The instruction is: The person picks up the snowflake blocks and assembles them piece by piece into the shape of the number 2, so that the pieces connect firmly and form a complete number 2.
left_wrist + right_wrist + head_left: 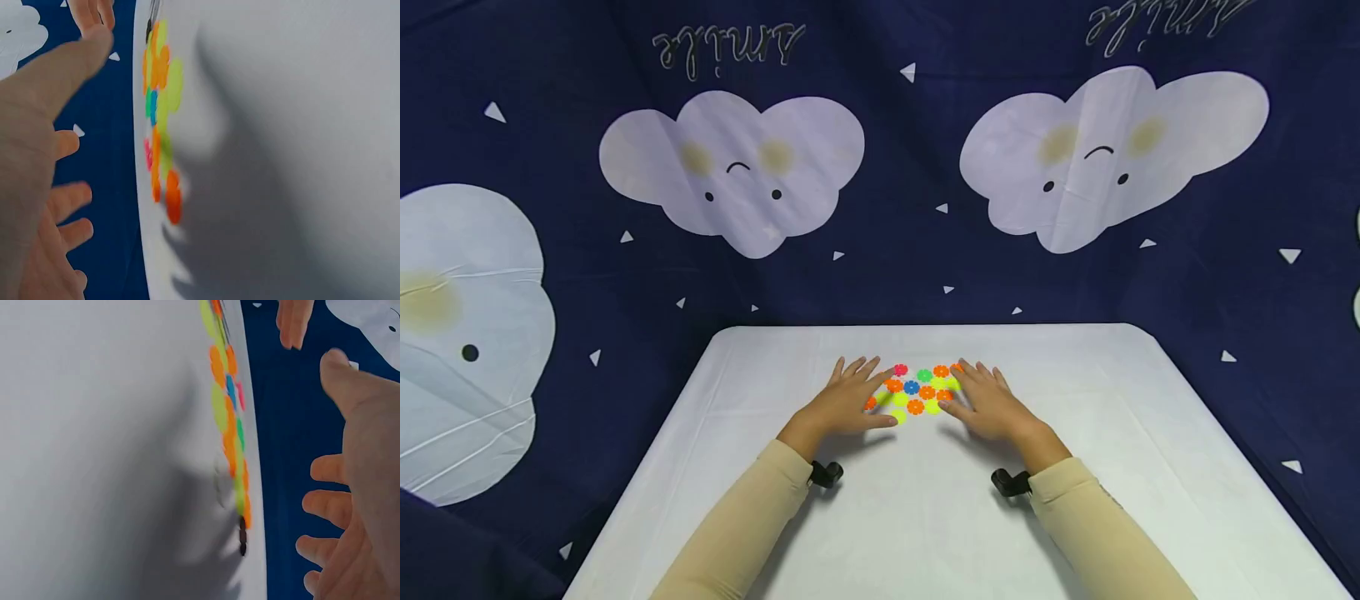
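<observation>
A cluster of small notched plastic discs lies on the white table, among them a blue disc [912, 387], a green disc [924, 376], a pink disc [900, 370] and several orange and yellow ones. My left hand [846, 402] is at the left side of the cluster, fingers spread and holding nothing. On the opposite side, my right hand [991, 408] is likewise spread, palm down, nothing in it. Both hands cast shadows on the tabletop and hide some outer discs in the head view. The right wrist view shows a brown disc [242, 536] at the cluster's near end.
The white table [925, 525] has its far edge just beyond the discs. Behind it hangs a dark blue curtain [895, 283] printed with clouds. A black wrist mount [827, 475] sits by the left sleeve, another black mount [1011, 482] by the right.
</observation>
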The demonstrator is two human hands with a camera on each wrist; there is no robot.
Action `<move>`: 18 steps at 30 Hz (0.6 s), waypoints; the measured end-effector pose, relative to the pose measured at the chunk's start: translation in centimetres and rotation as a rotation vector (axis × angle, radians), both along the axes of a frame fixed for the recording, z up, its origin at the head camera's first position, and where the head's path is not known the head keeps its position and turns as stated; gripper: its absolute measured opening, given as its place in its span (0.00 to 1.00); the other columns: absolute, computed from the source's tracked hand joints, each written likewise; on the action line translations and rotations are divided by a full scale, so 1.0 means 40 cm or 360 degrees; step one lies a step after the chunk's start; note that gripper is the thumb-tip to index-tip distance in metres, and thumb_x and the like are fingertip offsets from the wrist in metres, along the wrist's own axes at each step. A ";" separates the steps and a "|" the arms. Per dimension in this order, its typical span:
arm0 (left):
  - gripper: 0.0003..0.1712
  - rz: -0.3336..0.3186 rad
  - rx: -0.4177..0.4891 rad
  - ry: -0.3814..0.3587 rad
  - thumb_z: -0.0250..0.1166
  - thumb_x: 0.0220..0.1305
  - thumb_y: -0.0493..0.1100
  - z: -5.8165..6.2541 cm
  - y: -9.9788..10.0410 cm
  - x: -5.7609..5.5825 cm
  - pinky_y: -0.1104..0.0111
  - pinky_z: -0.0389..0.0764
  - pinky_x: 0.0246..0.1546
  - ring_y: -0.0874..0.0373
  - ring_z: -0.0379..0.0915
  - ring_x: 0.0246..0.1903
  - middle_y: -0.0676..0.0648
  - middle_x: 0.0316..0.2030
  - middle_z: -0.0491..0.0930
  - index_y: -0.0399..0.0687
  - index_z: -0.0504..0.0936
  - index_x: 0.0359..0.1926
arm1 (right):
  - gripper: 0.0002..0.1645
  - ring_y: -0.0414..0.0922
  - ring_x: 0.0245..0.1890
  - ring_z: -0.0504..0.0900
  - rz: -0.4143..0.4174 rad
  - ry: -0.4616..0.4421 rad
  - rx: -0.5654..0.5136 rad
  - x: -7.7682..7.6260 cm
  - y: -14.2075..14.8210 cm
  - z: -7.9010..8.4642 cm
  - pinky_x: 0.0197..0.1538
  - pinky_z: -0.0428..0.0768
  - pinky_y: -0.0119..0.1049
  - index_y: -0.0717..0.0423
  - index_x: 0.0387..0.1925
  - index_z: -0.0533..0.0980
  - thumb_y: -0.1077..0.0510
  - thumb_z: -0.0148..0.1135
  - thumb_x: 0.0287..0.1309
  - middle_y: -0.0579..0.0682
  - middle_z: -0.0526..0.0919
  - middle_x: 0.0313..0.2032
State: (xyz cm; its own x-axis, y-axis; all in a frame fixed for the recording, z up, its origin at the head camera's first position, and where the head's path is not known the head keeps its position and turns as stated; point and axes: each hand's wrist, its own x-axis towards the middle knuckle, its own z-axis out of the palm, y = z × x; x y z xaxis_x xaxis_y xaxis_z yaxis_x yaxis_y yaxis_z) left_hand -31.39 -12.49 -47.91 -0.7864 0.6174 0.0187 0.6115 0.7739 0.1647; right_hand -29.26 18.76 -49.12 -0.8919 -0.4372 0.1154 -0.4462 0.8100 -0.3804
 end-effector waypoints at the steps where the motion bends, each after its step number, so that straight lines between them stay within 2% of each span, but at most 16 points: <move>1: 0.53 -0.0028 0.0016 0.0003 0.61 0.68 0.75 -0.006 0.003 0.004 0.37 0.33 0.76 0.39 0.44 0.79 0.42 0.81 0.54 0.53 0.60 0.83 | 0.49 0.69 0.78 0.51 0.0013 -0.0006 -0.0006 0.003 -0.005 -0.007 0.77 0.41 0.66 0.64 0.79 0.60 0.33 0.55 0.76 0.65 0.57 0.79; 5: 0.44 -0.0117 0.0084 0.0008 0.67 0.71 0.65 -0.027 0.018 0.019 0.34 0.37 0.75 0.42 0.50 0.78 0.48 0.78 0.64 0.49 0.68 0.79 | 0.45 0.68 0.77 0.53 0.0066 -0.0009 -0.0028 0.015 -0.026 -0.034 0.78 0.42 0.64 0.65 0.78 0.63 0.37 0.56 0.77 0.62 0.62 0.77; 9: 0.29 -0.0200 0.0160 0.0083 0.69 0.73 0.55 -0.052 0.033 0.032 0.30 0.44 0.73 0.43 0.60 0.74 0.51 0.69 0.77 0.49 0.82 0.68 | 0.36 0.69 0.75 0.59 0.0154 0.0081 -0.0094 0.027 -0.046 -0.061 0.77 0.48 0.66 0.65 0.75 0.68 0.48 0.62 0.77 0.61 0.69 0.73; 13: 0.16 -0.0267 0.0266 0.0197 0.72 0.72 0.47 -0.075 0.048 0.037 0.28 0.47 0.71 0.44 0.69 0.69 0.54 0.57 0.86 0.52 0.90 0.57 | 0.26 0.67 0.71 0.67 0.0220 0.0231 -0.0171 0.031 -0.061 -0.086 0.74 0.60 0.65 0.63 0.69 0.76 0.62 0.65 0.73 0.59 0.78 0.67; 18: 0.09 -0.0283 0.0350 0.0304 0.75 0.69 0.41 -0.094 0.059 0.034 0.33 0.54 0.72 0.50 0.77 0.60 0.57 0.46 0.89 0.54 0.93 0.49 | 0.18 0.61 0.61 0.79 0.0244 0.0427 -0.0276 0.016 -0.078 -0.105 0.67 0.75 0.57 0.63 0.57 0.84 0.71 0.68 0.66 0.57 0.86 0.54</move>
State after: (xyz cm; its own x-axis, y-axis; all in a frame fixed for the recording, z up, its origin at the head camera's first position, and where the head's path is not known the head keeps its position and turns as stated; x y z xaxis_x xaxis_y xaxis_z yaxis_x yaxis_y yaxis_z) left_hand -30.04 -10.12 -51.65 -0.6363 0.7095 0.3030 0.7696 0.6110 0.1854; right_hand -28.63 15.63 -53.34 -0.7453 -0.5170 0.4210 -0.6603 0.6597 -0.3590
